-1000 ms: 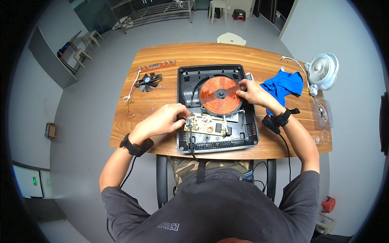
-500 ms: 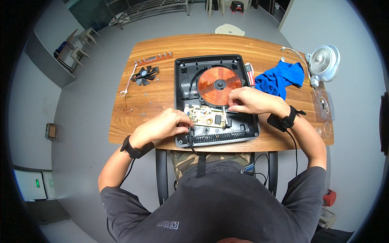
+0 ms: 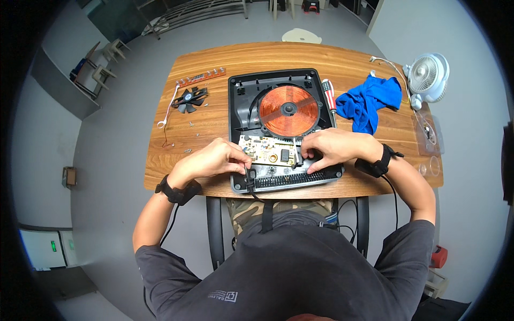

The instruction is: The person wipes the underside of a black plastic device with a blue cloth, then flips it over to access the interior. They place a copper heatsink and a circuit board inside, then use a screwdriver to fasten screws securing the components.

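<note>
My left hand (image 3: 217, 158) and right hand (image 3: 333, 147) work at opposite ends of the circuit board (image 3: 267, 151), inside the black casing (image 3: 232, 107); whether either grip has closed on anything, I can't tell. Handling the board calls for care: the cord (image 3: 250, 183) and copper coil (image 3: 300, 119) crowd it. Screwdriver (image 3: 329, 96) and blue cloth (image 3: 372, 99) lie rightward on the counter (image 3: 257, 56).

Black plastic casing (image 3: 245, 109), coppery coil (image 3: 292, 124)
</note>
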A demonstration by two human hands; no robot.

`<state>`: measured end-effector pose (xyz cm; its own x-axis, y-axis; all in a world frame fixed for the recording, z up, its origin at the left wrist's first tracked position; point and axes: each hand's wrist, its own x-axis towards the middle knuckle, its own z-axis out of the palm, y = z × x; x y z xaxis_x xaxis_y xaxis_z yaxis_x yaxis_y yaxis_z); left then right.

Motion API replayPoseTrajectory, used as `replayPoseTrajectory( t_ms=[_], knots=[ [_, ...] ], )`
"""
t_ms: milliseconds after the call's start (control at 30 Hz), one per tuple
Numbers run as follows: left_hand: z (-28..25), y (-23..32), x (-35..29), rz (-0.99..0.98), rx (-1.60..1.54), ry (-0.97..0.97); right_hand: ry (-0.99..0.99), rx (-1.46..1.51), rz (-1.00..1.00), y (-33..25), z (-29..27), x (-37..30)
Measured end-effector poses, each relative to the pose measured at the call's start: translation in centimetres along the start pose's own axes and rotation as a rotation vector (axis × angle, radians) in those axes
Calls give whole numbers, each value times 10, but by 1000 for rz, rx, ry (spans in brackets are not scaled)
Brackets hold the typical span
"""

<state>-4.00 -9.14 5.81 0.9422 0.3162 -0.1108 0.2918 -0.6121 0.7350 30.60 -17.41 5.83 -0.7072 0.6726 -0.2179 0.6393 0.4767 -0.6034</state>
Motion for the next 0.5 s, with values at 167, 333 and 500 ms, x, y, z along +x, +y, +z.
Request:
replayPoseTrajectory(
  t_ms=[167, 333, 500],
  knots=[
    [-1, -6, 0, -6, -59, -17, -3, 1, 9, 2, 1, 1],
    [-1, -2, 1, -46, -109, -26, -1, -2, 10, 4, 1, 2],
    [8, -1, 1, -27, -113, -59, -16, 0, 13, 6, 2, 5]
  ],
)
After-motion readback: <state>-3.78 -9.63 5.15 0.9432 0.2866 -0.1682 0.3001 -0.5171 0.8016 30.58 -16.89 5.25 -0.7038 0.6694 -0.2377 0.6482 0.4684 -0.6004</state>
